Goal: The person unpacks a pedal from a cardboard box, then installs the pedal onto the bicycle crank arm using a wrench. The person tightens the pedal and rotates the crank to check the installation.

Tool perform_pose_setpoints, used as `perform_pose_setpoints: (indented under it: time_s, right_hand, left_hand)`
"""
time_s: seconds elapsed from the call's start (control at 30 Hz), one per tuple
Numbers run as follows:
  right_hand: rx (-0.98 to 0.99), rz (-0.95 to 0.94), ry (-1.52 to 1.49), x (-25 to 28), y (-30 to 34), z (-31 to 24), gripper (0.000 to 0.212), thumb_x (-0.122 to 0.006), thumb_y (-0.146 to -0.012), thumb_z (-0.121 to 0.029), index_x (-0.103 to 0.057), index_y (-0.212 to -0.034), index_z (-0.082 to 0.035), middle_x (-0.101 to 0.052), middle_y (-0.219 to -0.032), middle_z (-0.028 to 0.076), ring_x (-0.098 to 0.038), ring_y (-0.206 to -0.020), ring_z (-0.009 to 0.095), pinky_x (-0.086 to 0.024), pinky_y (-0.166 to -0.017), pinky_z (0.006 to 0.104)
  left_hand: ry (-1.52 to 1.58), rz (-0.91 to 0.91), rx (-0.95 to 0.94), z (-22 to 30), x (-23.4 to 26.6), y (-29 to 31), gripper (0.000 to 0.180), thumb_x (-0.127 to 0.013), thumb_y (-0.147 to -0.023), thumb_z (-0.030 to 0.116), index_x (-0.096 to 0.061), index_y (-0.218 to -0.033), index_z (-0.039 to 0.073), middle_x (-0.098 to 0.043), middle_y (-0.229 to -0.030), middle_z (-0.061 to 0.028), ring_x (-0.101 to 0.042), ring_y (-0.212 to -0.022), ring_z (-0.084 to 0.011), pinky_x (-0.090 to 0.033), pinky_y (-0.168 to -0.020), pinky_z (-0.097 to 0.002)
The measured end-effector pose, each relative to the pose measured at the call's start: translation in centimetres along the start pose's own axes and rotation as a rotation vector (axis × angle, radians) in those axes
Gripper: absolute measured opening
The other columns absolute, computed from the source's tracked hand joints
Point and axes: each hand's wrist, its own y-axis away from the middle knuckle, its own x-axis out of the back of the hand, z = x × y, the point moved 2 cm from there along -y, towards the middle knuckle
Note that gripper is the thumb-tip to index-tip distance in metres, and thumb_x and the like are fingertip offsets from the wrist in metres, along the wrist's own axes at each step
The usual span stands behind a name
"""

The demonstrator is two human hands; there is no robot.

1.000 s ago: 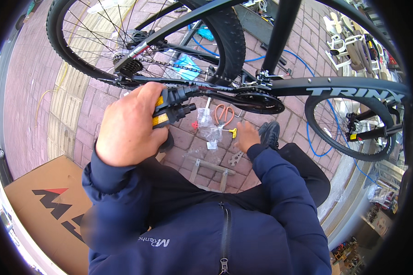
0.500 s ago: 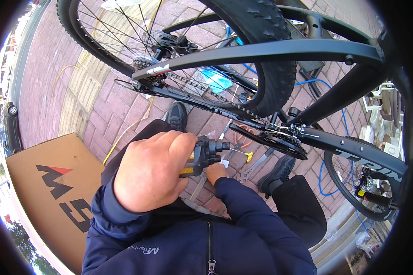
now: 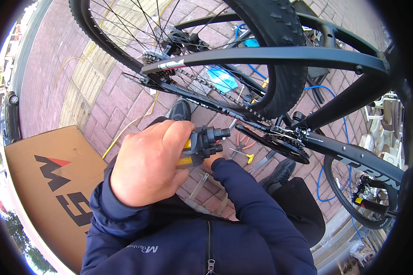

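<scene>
My left hand [image 3: 149,165], closed, grips a pair of black bicycle pedals [image 3: 199,145] with yellow reflectors. Their two threaded spindles point right, toward the bicycle. Behind and just below the pedals, a small part of my right hand [image 3: 211,160] shows at the end of its navy sleeve; its fingers are hidden. A black bicycle frame [image 3: 261,53] crosses the view ahead, carrying a knobby rear wheel [image 3: 287,87]. The chainring and crank [image 3: 282,147] lie right of the pedals, apart from them.
On the brick paving lie a yellow-handled tool [image 3: 249,158], orange-handled pliers [image 3: 248,142] and a long metal wrench [image 3: 261,162]. A large cardboard box [image 3: 41,146] stands at my left. A blue hose [image 3: 320,188] and a yellow cord [image 3: 119,137] run over the ground. My shoe [image 3: 280,173] is near the crank.
My right hand has drawn in behind the pedals, so less of it shows. The pedals have turned slightly in my left hand. The bicycle sits a little further right in view.
</scene>
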Motion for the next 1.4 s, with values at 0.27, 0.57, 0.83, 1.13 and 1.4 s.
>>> perform_pose_setpoints:
  time_s: [0.27, 0.57, 0.83, 1.13, 1.4]
  right_hand:
    - [0.004, -0.192, -0.199, -5.7, 8.0, -1.3, 0.022, -0.055, -0.093, -0.014, -0.061, -0.11, -0.003, -0.068, -0.107, 0.021, -0.068, -0.099, 0.04, -0.055, -0.081, 0.053]
    - [-0.274, 0.05, -0.034, -6.6, 9.9, 4.4, 0.025, -0.051, -0.096, -0.014, -0.053, -0.12, -0.009, -0.066, -0.107, 0.018, -0.07, -0.094, 0.036, -0.056, -0.076, 0.0496]
    - [-0.365, 0.112, 0.06, -7.8, 8.5, 4.8, 0.014, -0.051, -0.098, -0.017, -0.059, -0.108, -0.011, -0.063, -0.1, 0.013, -0.07, -0.087, 0.032, -0.058, -0.07, 0.0465]
    - [-0.39, 0.092, 0.16, -9.2, 8.4, 5.2, 0.017, -0.053, -0.096, -0.021, -0.067, -0.101, -0.013, -0.062, -0.102, 0.011, -0.07, -0.087, 0.03, -0.059, -0.072, 0.0461]
    - [-0.429, 0.143, -0.345, -2.8, 9.0, 4.2, 0.022, -0.06, -0.088, -0.013, -0.07, -0.106, -0.008, -0.071, -0.11, 0.017, -0.069, -0.099, 0.038, -0.056, -0.081, 0.0493]
  left_hand:
    - [-0.021, -0.017, 0.009, -0.5, -0.2, 0.2, 0.053, -0.075, -0.063, 0.001, -0.06, -0.114, 0.005, -0.065, -0.093, -0.0175, -0.065, -0.085, -0.0423, -0.055, -0.075, -0.0428]
    - [-0.013, -0.03, -0.036, 0.0, -0.9, 0.4, 0.051, -0.076, -0.064, 0.001, -0.06, -0.113, 0.005, -0.065, -0.092, -0.0172, -0.065, -0.083, -0.0416, -0.054, -0.073, -0.0428]
    - [-0.057, -0.054, -0.029, 0.9, -1.2, -0.5, 0.048, -0.076, -0.066, 0.002, -0.06, -0.111, 0.005, -0.064, -0.091, -0.0154, -0.065, -0.083, -0.0393, -0.053, -0.072, -0.0427]
    - [-0.082, -0.06, -0.065, 1.4, -1.7, -1.1, 0.049, -0.076, -0.067, 0.004, -0.059, -0.114, 0.005, -0.065, -0.091, -0.0143, -0.066, -0.084, -0.0386, -0.053, -0.071, -0.0445]
    - [-0.146, -0.085, -0.024, 1.0, -2.0, -0.8, 0.051, -0.075, -0.067, 0.008, -0.058, -0.115, 0.005, -0.065, -0.092, -0.015, -0.066, -0.085, -0.0397, -0.053, -0.071, -0.0474]
